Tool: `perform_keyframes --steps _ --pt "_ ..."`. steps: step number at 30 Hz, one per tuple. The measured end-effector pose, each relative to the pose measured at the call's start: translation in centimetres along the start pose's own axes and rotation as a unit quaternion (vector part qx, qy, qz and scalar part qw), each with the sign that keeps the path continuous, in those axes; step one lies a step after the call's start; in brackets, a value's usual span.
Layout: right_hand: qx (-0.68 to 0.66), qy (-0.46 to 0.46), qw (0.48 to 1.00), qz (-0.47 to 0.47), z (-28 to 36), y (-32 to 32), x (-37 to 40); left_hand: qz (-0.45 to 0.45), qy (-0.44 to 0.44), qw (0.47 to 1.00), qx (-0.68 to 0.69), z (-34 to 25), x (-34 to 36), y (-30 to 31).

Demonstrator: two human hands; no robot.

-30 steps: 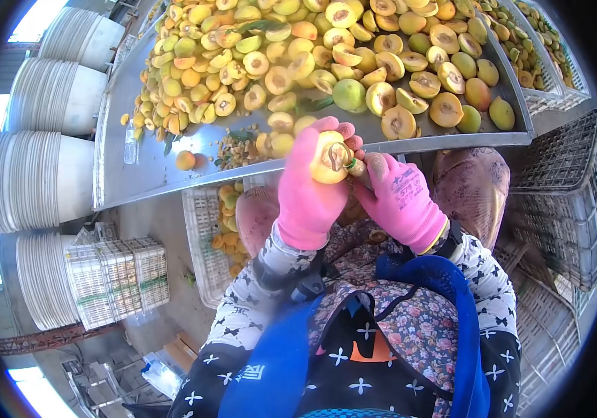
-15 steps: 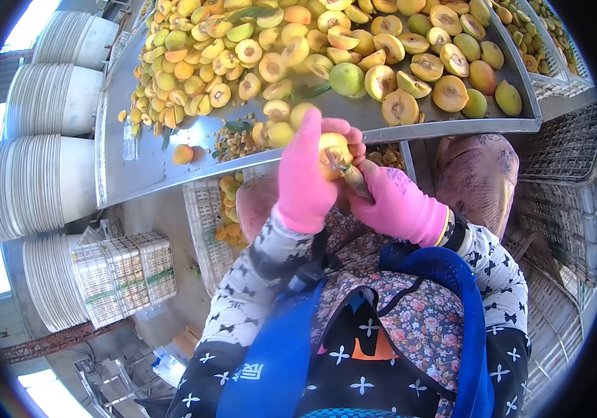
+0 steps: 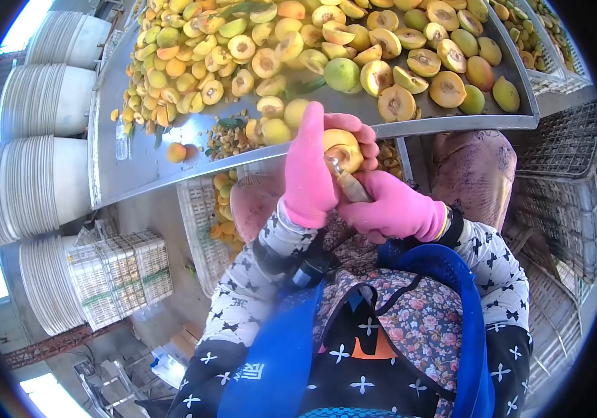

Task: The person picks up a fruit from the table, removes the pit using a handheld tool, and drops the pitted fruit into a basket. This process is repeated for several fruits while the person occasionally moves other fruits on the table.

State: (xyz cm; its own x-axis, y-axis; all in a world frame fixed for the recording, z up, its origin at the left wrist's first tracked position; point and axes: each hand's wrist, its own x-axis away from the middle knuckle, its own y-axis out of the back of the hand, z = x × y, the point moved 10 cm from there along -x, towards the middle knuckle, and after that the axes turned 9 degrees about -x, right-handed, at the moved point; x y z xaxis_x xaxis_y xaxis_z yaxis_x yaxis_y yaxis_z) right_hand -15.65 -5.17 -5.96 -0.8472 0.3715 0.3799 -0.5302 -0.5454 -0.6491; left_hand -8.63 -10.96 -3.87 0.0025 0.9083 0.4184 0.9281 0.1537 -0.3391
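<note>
My left hand (image 3: 310, 171), in a pink glove, cups a yellow peach half (image 3: 344, 143) with its cut face turned partly up. My right hand (image 3: 399, 209), gloved in the same pink, is wrapped around a pitting tool (image 3: 351, 185) with a pale handle. The tool's curved metal tip touches the cut flesh near the centre of the peach; how deep it goes is hidden. Both hands are just in front of the metal table's near rim (image 3: 410, 128). Beyond them lie many halved peaches (image 3: 396, 103) and a greenish peach (image 3: 342, 74).
Loose pits (image 3: 232, 141) lie on the table beside a clear plastic bottle (image 3: 123, 141). Below the table is a white crate (image 3: 199, 233) by my knees, with peach pieces next to it. Stacked white tubs (image 3: 27, 184) stand left, dark stacked crates (image 3: 563, 181) right.
My right hand has turned and dropped slightly, leaving more of the tool's handle visible. The peach half's cut face shows more fully. The whole view has shifted a little.
</note>
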Motion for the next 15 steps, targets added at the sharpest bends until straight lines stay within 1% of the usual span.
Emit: perform_keyframes --steps 1,2,4,5,8,9,10,11,12,13,15 --pt "-0.027 0.01 0.999 0.019 -0.1 -0.1 0.1 0.057 -0.008 0.998 0.027 -0.4 0.1 -1.0" --pt "-0.038 0.007 0.998 0.05 0.1 -0.4 0.2 0.091 -0.023 0.995 0.02 -1.0 0.2 -1.6" --pt "-0.066 0.007 0.992 0.112 0.9 -1.2 0.6 0.164 -0.048 0.985 -0.003 -2.1 0.6 -2.7" --pt "-0.052 -0.003 0.992 0.115 1.0 -1.2 0.8 0.212 -0.06 0.974 -0.051 -2.6 0.6 -3.3" --pt "0.075 -0.062 0.989 0.109 -0.2 -1.1 1.4 0.18 -0.029 0.973 -0.138 -4.1 1.9 -0.3" --pt "0.153 -0.065 0.983 0.083 -0.2 -0.9 1.5 0.143 -0.043 0.954 -0.258 -5.3 2.7 2.9" --pt "0.316 -0.037 0.946 0.06 0.3 -0.4 1.4 0.103 -0.053 0.919 -0.377 -6.6 4.0 6.7" --pt "0.424 0.003 0.904 0.046 0.0 0.1 1.4 0.064 -0.065 0.882 -0.463 -8.4 5.9 10.3" --pt "0.525 0.044 0.85 0.028 -0.5 0.5 1.2 0.03 -0.097 0.839 -0.535 -9.9 6.5 12.5" --pt "0.528 0.05 0.847 0.024 -1.0 0.6 0.7 -0.009 -0.123 0.789 -0.602 -11.3 7.2 14.6" --pt "0.543 0.058 0.837 0.031 -1.6 0.1 -0.2 -0.097 -0.212 0.681 -0.695 -13.3 7.7 17.1"
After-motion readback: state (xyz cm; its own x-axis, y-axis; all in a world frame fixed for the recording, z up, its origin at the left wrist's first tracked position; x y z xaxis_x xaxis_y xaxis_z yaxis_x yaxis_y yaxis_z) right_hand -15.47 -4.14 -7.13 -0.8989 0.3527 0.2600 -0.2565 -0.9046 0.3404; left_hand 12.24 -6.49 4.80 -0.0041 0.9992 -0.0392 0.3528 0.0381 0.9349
